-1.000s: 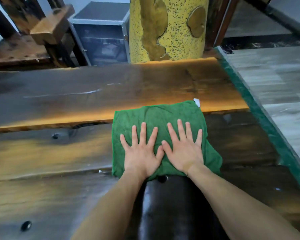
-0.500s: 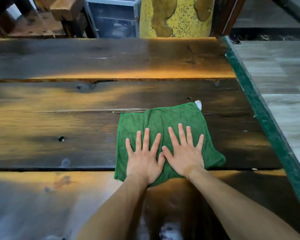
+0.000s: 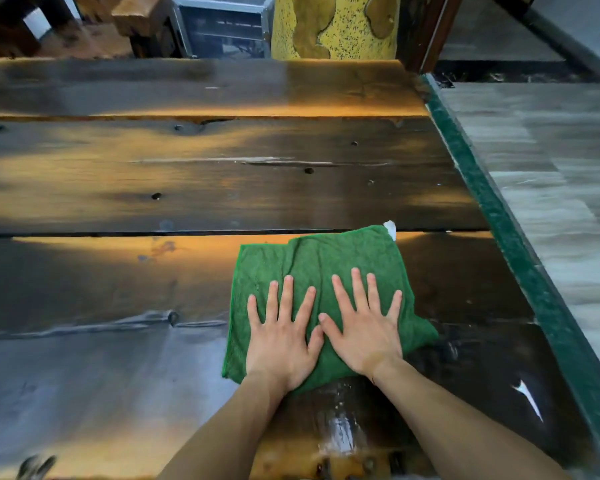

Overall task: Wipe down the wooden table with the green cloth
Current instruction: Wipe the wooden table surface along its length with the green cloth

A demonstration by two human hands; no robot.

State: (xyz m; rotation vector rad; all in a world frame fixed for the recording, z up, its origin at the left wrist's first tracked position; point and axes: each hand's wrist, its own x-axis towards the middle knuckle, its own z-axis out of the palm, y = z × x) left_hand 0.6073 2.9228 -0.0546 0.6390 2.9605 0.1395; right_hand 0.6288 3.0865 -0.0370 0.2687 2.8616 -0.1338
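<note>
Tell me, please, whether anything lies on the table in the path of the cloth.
Nothing visible does. Both hands, left and right, press flat on the cloth, and the table boards around it show only knots, cracks and a wet streak.

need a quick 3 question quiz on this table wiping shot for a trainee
1. True or false: both hands lie flat, fingers spread, on the green cloth.
2. Multiple choice: what sticks out at the cloth's far right corner? A) a white tag B) a red string C) a metal clip
3. Fill in: the edge strip along the right side of the wooden table is coloured ____.

Key
1. True: the left hand and right hand press side by side on the cloth.
2. A: the white tag.
3. Green.
</note>
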